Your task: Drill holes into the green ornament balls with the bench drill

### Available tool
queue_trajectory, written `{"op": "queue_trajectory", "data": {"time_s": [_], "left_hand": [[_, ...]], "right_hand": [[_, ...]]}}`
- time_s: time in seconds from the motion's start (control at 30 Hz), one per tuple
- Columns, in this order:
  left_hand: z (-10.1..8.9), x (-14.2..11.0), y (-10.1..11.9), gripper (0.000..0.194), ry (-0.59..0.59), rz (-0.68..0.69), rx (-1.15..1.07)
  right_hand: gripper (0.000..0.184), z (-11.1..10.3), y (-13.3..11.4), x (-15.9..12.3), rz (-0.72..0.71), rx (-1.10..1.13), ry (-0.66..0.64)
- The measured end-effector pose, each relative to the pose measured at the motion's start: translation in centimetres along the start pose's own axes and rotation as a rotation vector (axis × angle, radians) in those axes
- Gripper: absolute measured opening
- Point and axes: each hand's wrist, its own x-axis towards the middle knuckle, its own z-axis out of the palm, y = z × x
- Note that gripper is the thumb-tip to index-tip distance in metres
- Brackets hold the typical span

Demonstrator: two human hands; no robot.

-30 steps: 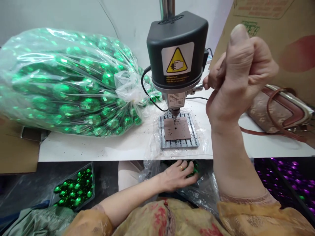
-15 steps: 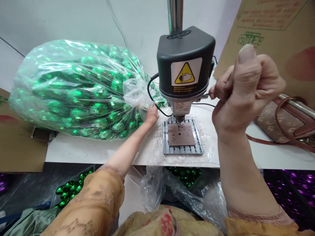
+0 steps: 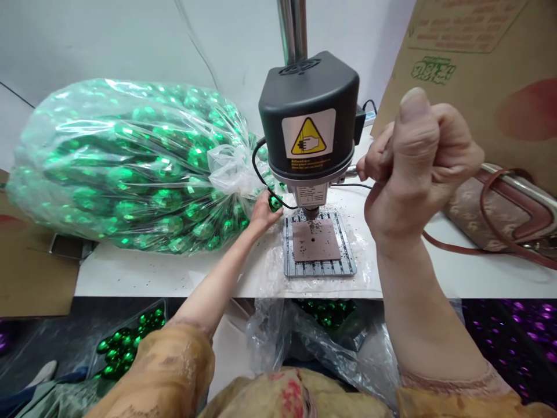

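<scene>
Chips (image 3: 303, 248) suggest some drilling is done, but the ball (image 3: 275, 202) our left hand (image 3: 262, 212) pinches is off the pad (image 3: 328, 249) at ten o'clock, our right hand (image 3: 420, 168), at two, curled on the lever (image 3: 351, 172).

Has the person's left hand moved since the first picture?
Yes: judged against the slotted metal plate, the left hand has gone from below it in the view to its upper left, beside the tied bag.

From your head, the camera looked forward and down over the table (image 3: 143, 281), your left sleeve (image 3: 163, 371) close at seven o'clock, the drill (image 3: 311, 125) farther off just past twelve.
</scene>
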Motion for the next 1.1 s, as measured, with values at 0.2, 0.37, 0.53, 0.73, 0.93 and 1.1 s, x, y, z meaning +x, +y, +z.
{"op": "queue_trajectory", "data": {"time_s": [0.2,0.37,0.53,0.73,0.93,1.1], "left_hand": [[-1.9,-9.1,2.0,0.059,-0.135,0.0,-0.256],[-0.8,-10.1,4.4,0.049,-0.343,0.061,-0.356],[0.6,-9.3,5.4,0.057,-0.233,0.017,-0.35],[0.9,-8.7,6.8,0.045,-0.235,0.064,-0.199],[1.9,-8.6,6.6,0.047,-0.17,0.032,-0.204],[2.2,-8.4,6.1,0.049,-0.195,0.015,-0.252]], "right_hand": [[0.046,-0.2,0.2,-0.1,-0.007,0.017,-0.02],[0.046,-0.4,0.7,0.0,0.007,0.067,-0.022],[0.046,-0.6,0.6,0.0,0.034,0.104,-0.048],[0.05,-0.6,0.7,-0.2,0.046,0.027,-0.052],[0.051,-0.7,0.8,-0.2,0.058,-0.005,-0.067],[0.05,-0.7,0.6,-0.3,0.059,0.031,-0.064]]}}
